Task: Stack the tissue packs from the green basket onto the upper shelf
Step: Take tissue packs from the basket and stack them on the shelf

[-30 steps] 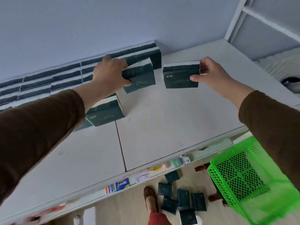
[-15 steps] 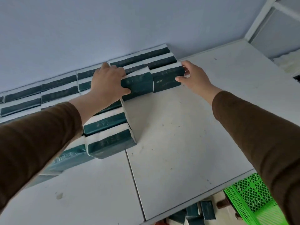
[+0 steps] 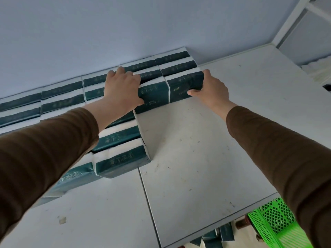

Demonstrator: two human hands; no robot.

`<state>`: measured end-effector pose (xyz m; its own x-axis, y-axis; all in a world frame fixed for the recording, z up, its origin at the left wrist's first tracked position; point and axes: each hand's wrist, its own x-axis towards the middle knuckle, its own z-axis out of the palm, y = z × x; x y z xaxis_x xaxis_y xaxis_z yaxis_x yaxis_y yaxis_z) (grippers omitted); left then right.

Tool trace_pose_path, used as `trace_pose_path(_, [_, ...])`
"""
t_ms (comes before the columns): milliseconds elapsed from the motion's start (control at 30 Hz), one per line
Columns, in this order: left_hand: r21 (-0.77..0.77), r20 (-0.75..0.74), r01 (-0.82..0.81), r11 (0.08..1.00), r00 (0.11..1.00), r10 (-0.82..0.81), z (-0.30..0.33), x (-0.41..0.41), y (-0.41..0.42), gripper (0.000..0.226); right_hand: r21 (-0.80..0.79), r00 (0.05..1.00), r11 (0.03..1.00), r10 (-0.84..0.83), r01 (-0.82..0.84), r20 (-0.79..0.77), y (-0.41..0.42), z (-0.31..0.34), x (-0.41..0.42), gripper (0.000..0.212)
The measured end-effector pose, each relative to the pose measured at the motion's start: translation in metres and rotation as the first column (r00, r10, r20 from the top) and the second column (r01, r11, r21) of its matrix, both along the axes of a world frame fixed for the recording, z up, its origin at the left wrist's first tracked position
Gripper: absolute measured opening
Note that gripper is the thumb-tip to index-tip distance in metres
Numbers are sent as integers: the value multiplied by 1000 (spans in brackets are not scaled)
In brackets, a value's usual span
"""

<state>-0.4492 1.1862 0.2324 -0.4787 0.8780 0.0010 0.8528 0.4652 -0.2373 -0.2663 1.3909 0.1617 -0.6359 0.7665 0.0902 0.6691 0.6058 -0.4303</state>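
While both brown sleeves reach up and forward from the bottom corners of the view, the green basket (image 3: 275,224) shows low at the right, below the front edge of the upper shelf (image 3: 197,167), with a few dark packs (image 3: 225,233) lying on the floor beside it. Farther along the shelf, near the left forearm, a short column of tissue packs (image 3: 121,158) runs toward the wall. Beyond it the left hand (image 3: 121,92) lies palm down over the top of the left pack (image 3: 152,95), fingers curled across its far side and thumb on its near face, gripping it. Just beside, touching it, the right pack (image 3: 184,86) is clasped at its right end by the right hand (image 3: 211,90), thumb in front, fingers behind. Both packs stand against the stacked row (image 3: 62,97) along the back wall (image 3: 125,33).
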Motion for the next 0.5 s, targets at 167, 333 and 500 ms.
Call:
trace_pose_path(167, [122,64,-11,992,998,3,5,13,-17,69,-57,999,998,-5,3,-48,-7,5,8,70])
trace_pose_path(333, [258,73,29,966,996,-49,19,52,-53,61,63,998,997,-32,36,-60,-36,22,51,73])
trace_pose_path(500, [306,52,104,946,991,-126,24,126,-105,57,104,997,991,83,-82,0,-94,38,137,49])
